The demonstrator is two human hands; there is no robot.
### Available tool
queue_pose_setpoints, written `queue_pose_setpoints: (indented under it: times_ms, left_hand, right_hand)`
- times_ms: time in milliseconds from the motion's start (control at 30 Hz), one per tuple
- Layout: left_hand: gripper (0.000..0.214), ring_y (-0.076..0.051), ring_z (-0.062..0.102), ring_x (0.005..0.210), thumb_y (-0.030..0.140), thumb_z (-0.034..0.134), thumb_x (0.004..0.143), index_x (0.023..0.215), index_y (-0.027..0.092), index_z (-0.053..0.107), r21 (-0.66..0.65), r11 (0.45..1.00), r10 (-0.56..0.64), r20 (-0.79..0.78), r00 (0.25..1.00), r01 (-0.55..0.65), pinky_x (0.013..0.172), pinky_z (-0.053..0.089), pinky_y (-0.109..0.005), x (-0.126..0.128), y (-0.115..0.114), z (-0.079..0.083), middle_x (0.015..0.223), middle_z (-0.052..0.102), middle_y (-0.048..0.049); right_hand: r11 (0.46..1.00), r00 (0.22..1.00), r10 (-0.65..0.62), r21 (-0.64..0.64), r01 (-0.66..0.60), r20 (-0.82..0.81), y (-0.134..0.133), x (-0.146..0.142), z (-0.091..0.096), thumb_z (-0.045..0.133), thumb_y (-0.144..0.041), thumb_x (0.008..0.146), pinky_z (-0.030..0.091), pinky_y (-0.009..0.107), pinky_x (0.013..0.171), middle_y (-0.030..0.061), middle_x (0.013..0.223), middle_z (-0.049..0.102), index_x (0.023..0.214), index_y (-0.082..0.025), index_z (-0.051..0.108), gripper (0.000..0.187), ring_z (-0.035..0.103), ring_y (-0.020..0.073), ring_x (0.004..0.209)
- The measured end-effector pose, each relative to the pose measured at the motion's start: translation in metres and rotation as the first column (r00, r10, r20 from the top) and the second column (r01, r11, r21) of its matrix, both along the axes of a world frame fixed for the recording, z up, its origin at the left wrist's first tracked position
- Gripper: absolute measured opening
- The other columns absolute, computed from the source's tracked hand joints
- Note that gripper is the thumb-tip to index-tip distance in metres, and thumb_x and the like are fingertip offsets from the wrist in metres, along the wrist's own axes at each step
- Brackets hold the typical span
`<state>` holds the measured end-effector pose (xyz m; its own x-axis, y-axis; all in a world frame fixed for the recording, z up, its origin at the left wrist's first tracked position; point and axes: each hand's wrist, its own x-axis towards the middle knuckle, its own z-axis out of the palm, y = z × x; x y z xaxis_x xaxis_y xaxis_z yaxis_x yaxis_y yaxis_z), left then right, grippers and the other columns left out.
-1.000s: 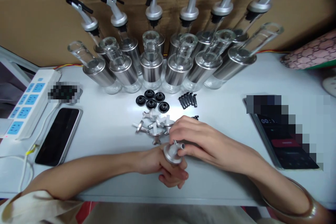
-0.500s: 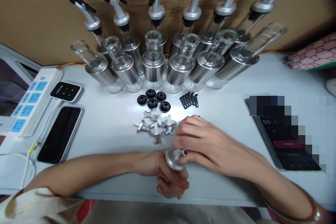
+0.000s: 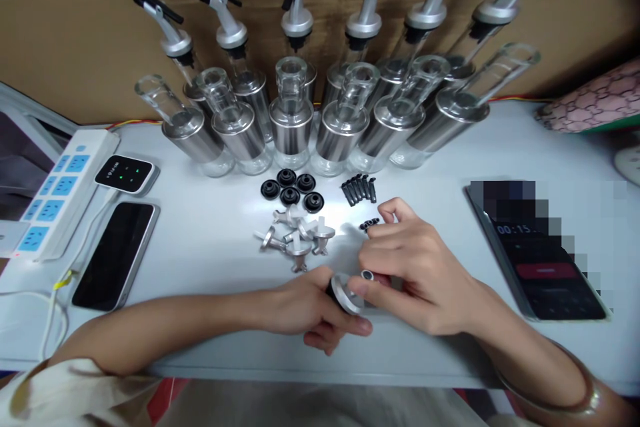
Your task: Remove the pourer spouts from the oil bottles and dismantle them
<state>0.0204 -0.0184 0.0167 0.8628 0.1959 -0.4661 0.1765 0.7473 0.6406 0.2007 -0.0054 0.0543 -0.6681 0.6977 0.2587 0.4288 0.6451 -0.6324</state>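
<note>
Along the back edge of the white table (image 3: 210, 233), glass bottles (image 3: 291, 130) are lined up. Near the front edge, by the right hand (image 3: 420, 267) and left hand (image 3: 310, 300), one silver pourer top (image 3: 344, 295) is pinched. Tiny black rings (image 3: 369, 224) are grouped beside the right hand.

Glossy pale table (image 3: 200, 233) with a bright patch of light (image 3: 333, 208), against a plain brown upright panel (image 3: 75, 33).
</note>
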Motion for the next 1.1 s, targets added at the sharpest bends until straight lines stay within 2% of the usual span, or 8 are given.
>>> queue_pose_setpoints:
  times_ms: [167, 267, 400, 500, 633, 800, 933, 1100]
  left_hand:
    - [0.04, -0.004, 0.032, 0.033, 0.035, 0.065, 0.075, 0.045, 0.018, 0.043, 0.238, 0.969, 0.117, -0.192, 0.974, -0.07, 0.04, 0.027, -0.023, 0.001, 0.0, 0.0, 0.036, 0.04, 0.0067]
    - [0.042, -0.004, 0.031, 0.033, 0.034, 0.068, 0.072, 0.045, 0.018, 0.04, 0.133, 0.99, 0.06, -0.102, 0.993, -0.046, 0.044, 0.032, -0.025, -0.002, 0.002, -0.003, 0.036, 0.037, 0.0087]
    - [0.049, -0.006, 0.037, 0.034, 0.04, 0.071, 0.073, 0.042, 0.019, 0.039, -0.029, 0.999, -0.042, 0.142, 0.989, 0.046, 0.06, 0.041, -0.029, -0.005, 0.006, -0.007, 0.036, 0.031, 0.01]
    - [0.057, -0.006, 0.036, 0.033, 0.046, 0.069, 0.078, 0.04, 0.019, 0.036, -0.142, 0.96, -0.184, 0.335, 0.924, 0.243, 0.071, 0.042, -0.03, -0.005, 0.007, -0.009, 0.036, 0.028, 0.01]
    - [0.058, -0.006, 0.033, 0.032, 0.047, 0.068, 0.08, 0.04, 0.02, 0.036, -0.193, 0.913, -0.262, 0.397, 0.88, 0.359, 0.072, 0.041, -0.031, -0.004, 0.008, -0.013, 0.034, 0.027, 0.0096]
    - [0.059, -0.007, 0.031, 0.032, 0.051, 0.064, 0.081, 0.039, 0.02, 0.037, -0.178, 0.937, -0.21, 0.397, 0.894, 0.299, 0.074, 0.041, -0.03, -0.005, 0.012, -0.015, 0.034, 0.027, 0.0089]
    - [0.057, -0.006, 0.029, 0.031, 0.047, 0.064, 0.081, 0.04, 0.02, 0.037, -0.153, 0.966, -0.142, 0.365, 0.92, 0.21, 0.073, 0.041, -0.029, -0.005, 0.015, -0.012, 0.033, 0.027, 0.0091]
    - [0.053, -0.006, 0.03, 0.032, 0.044, 0.063, 0.08, 0.041, 0.02, 0.037, -0.156, 0.972, -0.115, 0.345, 0.932, 0.177, 0.072, 0.042, -0.029, -0.003, 0.014, -0.008, 0.033, 0.027, 0.0092]
  right_hand:
    - [0.966, 0.994, -0.107, -0.234, 0.112, 0.035, -0.003, -0.005, -0.004, 0.045, -0.023, 0.092, 0.025, 0.033, 0.068, -0.0094, 0.044, 0.024, 0.052, -0.017, 0.023, 0.046, 0.02, 0.0067, 0.046]
    - [0.953, 0.998, -0.054, -0.301, 0.045, -0.022, 0.0, -0.003, -0.007, 0.045, -0.029, 0.095, 0.028, 0.03, 0.065, -0.0093, 0.045, 0.023, 0.052, -0.017, 0.023, 0.05, 0.016, 0.0081, 0.048]
    - [0.932, 0.976, -0.003, -0.355, -0.076, -0.217, 0.01, 0.008, -0.004, 0.061, -0.043, 0.089, 0.038, 0.026, 0.065, -0.0044, 0.062, 0.053, 0.075, -0.018, 0.059, 0.028, 0.048, 0.0093, 0.059]
    - [0.893, 0.938, 0.096, -0.387, -0.229, -0.334, 0.014, 0.014, -0.004, 0.073, -0.035, 0.08, 0.045, 0.024, 0.069, 0.0017, 0.084, 0.067, 0.101, -0.017, 0.068, 0.028, 0.06, 0.0116, 0.076]
    - [0.87, 0.934, 0.148, -0.406, -0.279, -0.324, 0.015, 0.012, -0.007, 0.074, -0.024, 0.079, 0.048, 0.025, 0.074, 0.0038, 0.092, 0.071, 0.102, -0.017, 0.07, 0.024, 0.064, 0.0125, 0.081]
    - [0.947, 0.974, 0.116, -0.275, -0.168, -0.196, 0.015, 0.01, -0.011, 0.065, -0.031, 0.087, 0.046, 0.027, 0.072, 0.0026, 0.083, 0.067, 0.094, -0.016, 0.069, 0.016, 0.06, 0.0127, 0.076]
    - [0.993, 0.994, 0.049, -0.1, -0.058, -0.094, 0.016, 0.008, -0.016, 0.048, -0.045, 0.094, 0.044, 0.025, 0.066, 0.0044, 0.085, 0.056, 0.095, -0.018, 0.068, 0.033, 0.054, 0.013, 0.075]
    - [0.998, 1.0, 0.012, 0.066, -0.011, -0.021, 0.014, 0.005, -0.019, 0.03, -0.053, 0.096, 0.04, 0.025, 0.061, 0.0027, 0.08, 0.045, 0.09, -0.02, 0.068, 0.05, 0.045, 0.0127, 0.069]
